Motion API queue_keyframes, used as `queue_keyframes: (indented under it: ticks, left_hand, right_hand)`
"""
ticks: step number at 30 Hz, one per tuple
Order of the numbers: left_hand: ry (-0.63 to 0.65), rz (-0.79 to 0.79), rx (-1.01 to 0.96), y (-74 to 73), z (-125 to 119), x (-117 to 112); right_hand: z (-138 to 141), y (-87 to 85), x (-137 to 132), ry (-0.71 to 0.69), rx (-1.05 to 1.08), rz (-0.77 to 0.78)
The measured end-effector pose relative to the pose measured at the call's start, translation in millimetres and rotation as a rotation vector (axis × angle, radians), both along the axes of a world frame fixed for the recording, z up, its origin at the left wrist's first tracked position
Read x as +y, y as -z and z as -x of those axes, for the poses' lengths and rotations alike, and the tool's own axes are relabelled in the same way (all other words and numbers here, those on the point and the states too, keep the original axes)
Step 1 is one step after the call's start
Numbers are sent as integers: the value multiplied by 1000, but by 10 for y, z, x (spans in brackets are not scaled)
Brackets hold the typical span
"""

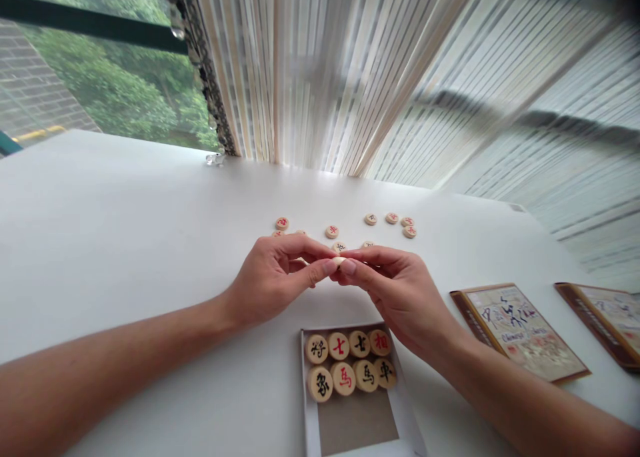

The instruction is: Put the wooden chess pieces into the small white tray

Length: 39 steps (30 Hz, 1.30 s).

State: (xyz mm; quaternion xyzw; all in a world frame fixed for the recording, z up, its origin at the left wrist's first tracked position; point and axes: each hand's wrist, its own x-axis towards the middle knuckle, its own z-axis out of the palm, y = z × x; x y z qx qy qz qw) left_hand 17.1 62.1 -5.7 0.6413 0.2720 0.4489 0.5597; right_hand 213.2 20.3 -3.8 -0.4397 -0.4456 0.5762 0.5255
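Between the fingertips of both hands is a pale Chinese chess piece [339, 261], of which only a small part shows. My left hand [280, 270] pinches it from the left, and my right hand [395, 277] pinches it from the right. Its marking is hidden. Below the hands lies an open box tray [357, 430] with two rows of round wooden pieces marked in black and red characters, among them a red horse piece [344, 378]. Just beyond my fingertips, a black-marked piece [339, 247] rests on the table.
Several loose pieces lie on the white table [125, 243] past the hands, including a red-marked piece [332, 231] and another red-marked piece [410, 231]. To the right are a Chinese chess box lid [525, 330] and a second similar one [610, 317]. A striped curtain [350, 77] hangs behind.
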Motion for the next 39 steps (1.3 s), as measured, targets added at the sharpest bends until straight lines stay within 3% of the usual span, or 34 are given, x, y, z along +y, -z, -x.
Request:
queue_keyframes:
  ticks: [15,25,30,39]
  left_hand:
    - [42,134,-138,53,-12,37]
    - [64,97,-81,-17,-4,11]
    - [40,15,18,-4,4,-54]
    - [35,-287,96,1,30,-103]
  right_hand:
    - [17,-135,-1,-42,121,172]
    - [9,-117,-16,-44,31,97]
    - [0,-111,-31,-59,-47,46]
    - [7,-141,-43,-90,-122,35]
